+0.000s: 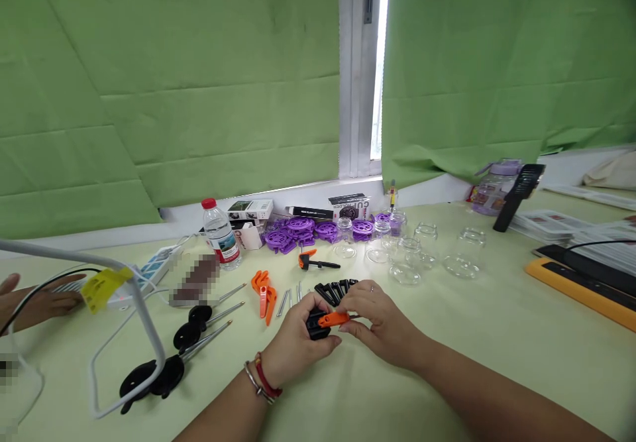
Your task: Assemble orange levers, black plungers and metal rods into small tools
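Note:
My left hand [309, 336], with a bracelet and a red band at the wrist, is closed around a black plastic part [318, 325]. My right hand [380, 321] pinches an orange plastic lever [334, 320] against that part; the fingers cover where the two pieces meet. Just beyond my hands lie several black plastic arms [338, 289] and several metal pins [283, 303]. Loose orange levers [264, 295] are piled to the left of them. Farther back lies an orange-and-black clamp-like piece [315, 262] with a black stem.
Purple spoked discs [298, 230], glass jars [407, 263] and boxes [251, 210] stand toward the window. A water bottle [221, 235] is back left. Black round parts with metal rods [187, 336] lie behind a white bent tube [144, 323]. Another person's hand [59, 296] rests at far left.

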